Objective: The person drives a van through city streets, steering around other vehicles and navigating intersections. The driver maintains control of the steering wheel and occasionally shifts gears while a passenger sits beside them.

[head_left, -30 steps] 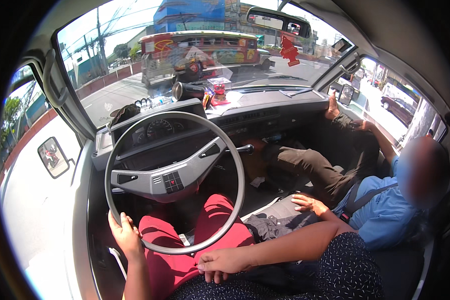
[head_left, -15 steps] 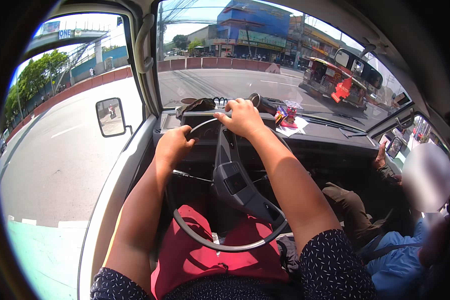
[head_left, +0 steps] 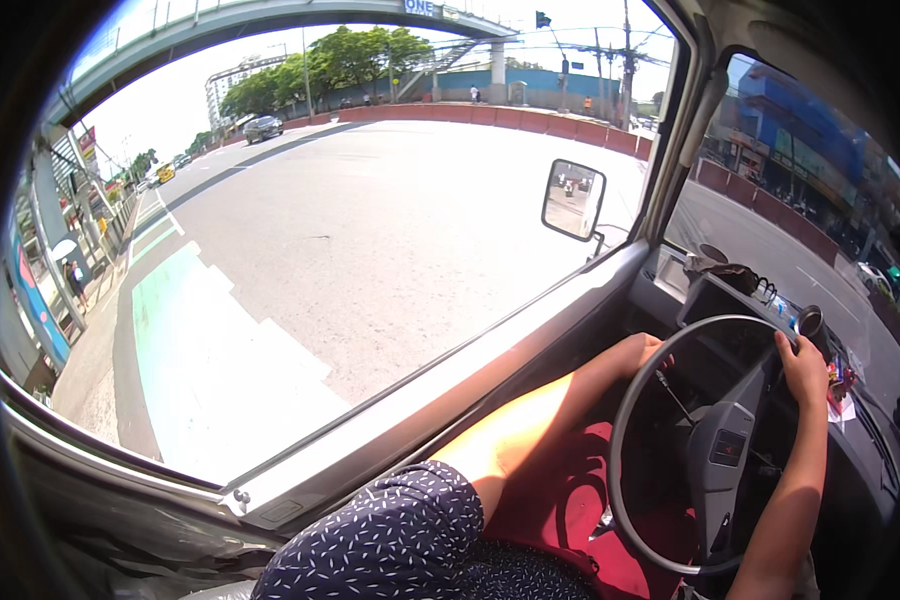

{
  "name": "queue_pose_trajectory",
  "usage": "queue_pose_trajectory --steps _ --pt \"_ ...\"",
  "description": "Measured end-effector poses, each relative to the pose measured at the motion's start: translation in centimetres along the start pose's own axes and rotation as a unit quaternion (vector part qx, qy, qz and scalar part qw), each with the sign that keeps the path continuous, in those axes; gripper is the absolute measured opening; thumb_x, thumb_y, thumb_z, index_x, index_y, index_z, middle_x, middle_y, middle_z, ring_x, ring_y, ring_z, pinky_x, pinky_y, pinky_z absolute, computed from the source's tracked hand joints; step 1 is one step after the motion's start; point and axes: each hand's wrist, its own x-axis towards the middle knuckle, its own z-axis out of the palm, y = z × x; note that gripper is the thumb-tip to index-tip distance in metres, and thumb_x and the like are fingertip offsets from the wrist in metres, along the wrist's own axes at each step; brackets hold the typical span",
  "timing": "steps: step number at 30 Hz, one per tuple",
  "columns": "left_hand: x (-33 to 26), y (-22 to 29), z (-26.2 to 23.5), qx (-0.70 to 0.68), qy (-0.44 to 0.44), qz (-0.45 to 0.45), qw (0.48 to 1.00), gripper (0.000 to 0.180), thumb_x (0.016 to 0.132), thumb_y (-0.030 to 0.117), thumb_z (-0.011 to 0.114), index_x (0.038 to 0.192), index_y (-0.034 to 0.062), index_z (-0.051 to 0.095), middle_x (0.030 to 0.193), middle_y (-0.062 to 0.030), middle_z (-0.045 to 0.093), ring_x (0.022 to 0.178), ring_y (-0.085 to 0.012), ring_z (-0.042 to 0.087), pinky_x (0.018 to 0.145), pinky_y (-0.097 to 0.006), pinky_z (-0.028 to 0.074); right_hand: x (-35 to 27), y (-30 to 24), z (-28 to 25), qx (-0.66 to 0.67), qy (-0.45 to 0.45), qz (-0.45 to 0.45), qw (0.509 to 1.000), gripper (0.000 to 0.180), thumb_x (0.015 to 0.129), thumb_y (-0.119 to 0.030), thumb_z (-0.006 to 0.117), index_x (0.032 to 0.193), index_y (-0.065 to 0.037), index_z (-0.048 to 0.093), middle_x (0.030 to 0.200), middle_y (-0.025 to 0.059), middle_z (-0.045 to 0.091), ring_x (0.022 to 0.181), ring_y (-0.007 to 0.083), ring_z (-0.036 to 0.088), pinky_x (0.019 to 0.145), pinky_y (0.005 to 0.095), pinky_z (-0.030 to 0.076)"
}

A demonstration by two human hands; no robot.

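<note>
Both of my hands are on the dark steering wheel (head_left: 720, 440) at the right of the view. My left hand (head_left: 644, 353) is closed round the upper left of the rim, its fingertips partly hidden behind it. On the upper right of the rim, near the end of a spoke, my right hand (head_left: 804, 370) is closed too, thumb lying along the rim. A thin control stalk (head_left: 675, 398) sticks out behind the wheel, below my left hand. My left forearm passes close to the door.
Outside the side window a door mirror (head_left: 574, 200) stands over the road. A grey car (head_left: 263, 128) is on the road farther back, and a footbridge (head_left: 300, 25) crosses above. Small items lie on the dashboard, including a dark round cup-like thing (head_left: 810, 320). Red barriers (head_left: 530, 120) line the far side.
The view has swung left and tilted, bringing in the side window and road behind. The jeepney and the passenger have left the view. Both hands stay on the wheel, somewhat farther apart.
</note>
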Motion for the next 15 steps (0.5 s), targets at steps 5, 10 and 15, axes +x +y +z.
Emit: queue_pose_trajectory --steps 5,10,15 --pt "-5.5 0.3 0.7 0.273 -0.059 -0.059 0.958 0.048 0.099 0.048 0.058 0.092 0.005 0.077 0.085 -0.0213 0.072 0.085 -0.0423 0.07 0.077 -0.051 0.054 2.4 4.7 2.9 0.037 0.014 0.016 0.999 0.081 0.1 -0.071 0.046 0.121 0.005 0.063 0.118 0.0299 0.067 0.118 0.045 0.063 0.097 0.0476 0.048" --pt "-6.6 -0.6 1.3 0.288 -0.004 0.053 0.956 0.041 0.093 0.046 0.067 0.086 0.0065 0.074 0.076 -0.019 0.069 0.079 -0.0416 0.069 0.072 -0.05 0.054 3.2 9.1 4.4 0.002 0.035 0.043 0.998 0.082 0.102 -0.066 0.049 0.135 0.008 0.057 0.126 0.0291 0.066 0.121 0.0419 0.063 0.102 0.0435 0.047" --pt "-5.0 -1.1 0.8 0.273 -0.011 0.021 0.962 0.041 0.091 0.046 0.071 0.085 0.0064 0.073 0.076 -0.0193 0.069 0.08 -0.0426 0.069 0.07 -0.051 0.054 1.4 12.5 3.1 -0.009 -0.006 0.117 0.993 0.085 0.103 -0.062 0.05 0.144 0.012 0.048 0.139 0.0315 0.058 0.133 0.0433 0.055 0.113 0.0426 0.04"
